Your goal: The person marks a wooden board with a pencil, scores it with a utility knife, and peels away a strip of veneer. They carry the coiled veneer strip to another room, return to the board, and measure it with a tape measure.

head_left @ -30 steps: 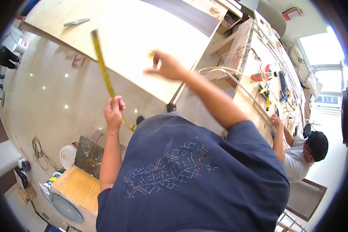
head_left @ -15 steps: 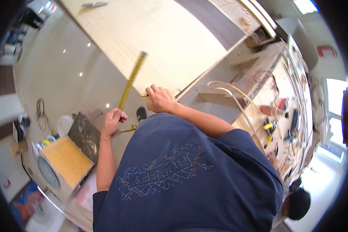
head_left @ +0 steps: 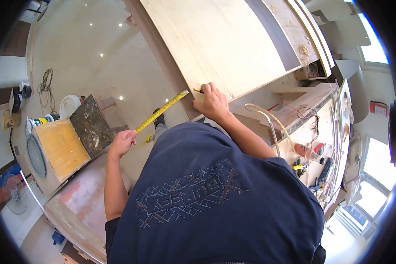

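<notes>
Marking is judged underway: the tape measure [head_left: 163, 111] is clenched by the left hand [head_left: 123, 141], and a pencil [head_left: 198, 90] is pinched by the right hand [head_left: 213, 100] at its 2 o'clock on the board [head_left: 220, 44]; alignment is needed.

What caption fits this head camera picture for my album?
Left hand holds a yellow tape measure up to a wooden board; right hand holds a pencil.

On my feed: navy short-sleeved T-shirt [head_left: 233, 220], pale dotted lettering [head_left: 189, 196] across its front; left hand [head_left: 122, 141] and right hand [head_left: 213, 103] bare.
</notes>
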The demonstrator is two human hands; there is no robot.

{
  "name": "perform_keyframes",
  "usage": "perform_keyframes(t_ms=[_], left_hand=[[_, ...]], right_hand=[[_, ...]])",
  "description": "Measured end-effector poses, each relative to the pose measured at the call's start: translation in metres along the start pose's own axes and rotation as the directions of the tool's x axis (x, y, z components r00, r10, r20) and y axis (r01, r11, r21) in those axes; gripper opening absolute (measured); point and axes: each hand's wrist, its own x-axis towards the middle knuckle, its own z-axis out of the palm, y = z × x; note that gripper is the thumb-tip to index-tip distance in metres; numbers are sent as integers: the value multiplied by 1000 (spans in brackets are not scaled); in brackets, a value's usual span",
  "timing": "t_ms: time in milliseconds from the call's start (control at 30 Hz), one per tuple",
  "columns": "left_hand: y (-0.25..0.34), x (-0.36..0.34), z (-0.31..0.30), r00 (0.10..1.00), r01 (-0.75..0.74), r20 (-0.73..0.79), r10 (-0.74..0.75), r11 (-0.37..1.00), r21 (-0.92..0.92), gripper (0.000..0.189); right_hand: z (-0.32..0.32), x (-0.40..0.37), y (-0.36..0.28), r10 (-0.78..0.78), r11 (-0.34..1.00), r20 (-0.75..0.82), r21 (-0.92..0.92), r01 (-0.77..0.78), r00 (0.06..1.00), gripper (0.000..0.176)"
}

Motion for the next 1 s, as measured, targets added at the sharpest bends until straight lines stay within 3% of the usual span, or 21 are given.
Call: perform_keyframes(t_ms=[133,233,433,533,767,867,1000], left_hand=[[2,7,-8,998,-51,51,45,992,115,40],[-2,17,-2,994,-98,57,96,994,44,38],[11,31,13,995,-65,81,59,995,73,38],[13,36,23,995,-88,62,80,986,140,40],[27,40,49,993,-113,35,111,989,95,42],[28,39,56,995,-103,12,102,990,95,42],[26,35,66,995,-98,3,99,992,79,40]], right_hand=[[-8,-3,17,76,997,-16,-7,-77,997,48],[-14,-4,19,129,991,-22,-29,-130,991,48],[-22,-5,18,199,979,-19,-46,-200,980,51],[-24,-5,27,203,977,-51,-58,-206,978,52],[-24,-8,45,94,991,-67,-92,-100,993,51],[-33,-18,48,60,998,-57,-8,-60,997,51],[-38,-26,93,160,985,-209,98,-142,965,48]])
